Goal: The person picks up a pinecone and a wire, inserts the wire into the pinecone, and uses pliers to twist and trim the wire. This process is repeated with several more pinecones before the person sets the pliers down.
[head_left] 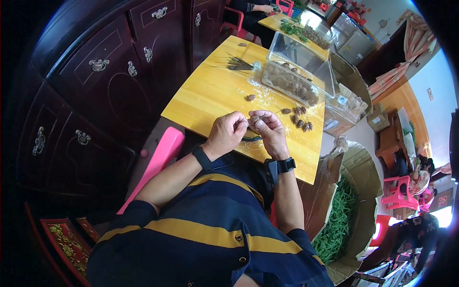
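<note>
Above the near part of the yellow wooden table (201,103), my two hands meet fingertip to fingertip. My right hand (272,134) grips a small brown pine cone (256,119) between thumb and fingers. My left hand (226,132) is closed in a pinch right beside the cone; what its fingertips hold is too small to make out. Under the hands shows part of a dark curved object (252,138). One loose pine cone (250,97) lies just beyond them, and a cluster of several pine cones (300,125) with thin stems lies to the right.
Toward the back stands a clear plastic box (287,88) of pine cones, beside a bundle of thin dark stems (238,63). White bits dust the table. A cardboard box (368,191) of green artificial foliage (337,222) stands right; a pink stool (158,160) and dark cabinets (110,81) left. Other people sit farther off.
</note>
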`<act>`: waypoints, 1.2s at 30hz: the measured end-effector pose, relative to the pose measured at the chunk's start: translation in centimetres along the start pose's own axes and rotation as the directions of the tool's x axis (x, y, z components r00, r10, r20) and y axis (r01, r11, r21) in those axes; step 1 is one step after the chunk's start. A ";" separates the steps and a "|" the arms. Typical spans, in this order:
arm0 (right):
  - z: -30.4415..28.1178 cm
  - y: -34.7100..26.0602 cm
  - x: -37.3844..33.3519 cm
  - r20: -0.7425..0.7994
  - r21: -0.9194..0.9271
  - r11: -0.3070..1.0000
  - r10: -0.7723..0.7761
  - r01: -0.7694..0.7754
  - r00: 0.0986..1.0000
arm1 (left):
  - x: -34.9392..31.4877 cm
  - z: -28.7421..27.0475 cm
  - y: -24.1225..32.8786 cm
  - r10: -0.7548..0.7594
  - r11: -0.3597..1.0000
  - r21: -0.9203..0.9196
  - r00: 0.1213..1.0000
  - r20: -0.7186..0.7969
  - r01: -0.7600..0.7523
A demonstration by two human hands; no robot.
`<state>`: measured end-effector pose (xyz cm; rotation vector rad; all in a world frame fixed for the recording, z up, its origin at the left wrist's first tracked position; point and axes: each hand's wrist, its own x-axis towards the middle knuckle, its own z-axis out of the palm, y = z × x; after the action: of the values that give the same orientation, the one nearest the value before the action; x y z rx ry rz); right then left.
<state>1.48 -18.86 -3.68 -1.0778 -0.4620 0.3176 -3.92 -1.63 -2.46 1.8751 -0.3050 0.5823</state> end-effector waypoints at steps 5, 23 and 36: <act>-0.1 0.1 0.1 0.039 -0.042 0.999 -0.011 0.013 0.999 | -0.1 -0.2 0.3 -0.025 0.999 -0.026 1.000 -0.007 0.025; 0.3 0.1 -0.1 0.045 0.187 0.974 0.124 -0.130 0.991 | -0.6 0.1 0.2 0.095 0.978 0.185 0.995 -0.014 -0.091; 0.0 -0.2 -0.1 0.070 0.203 0.969 0.131 -0.143 0.989 | 0.7 -1.4 0.9 0.161 0.973 0.162 0.986 0.036 -0.165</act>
<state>1.40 -19.04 -3.50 -0.9004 -0.3956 0.5083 -4.10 -0.62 -0.97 2.0289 -0.4400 0.7164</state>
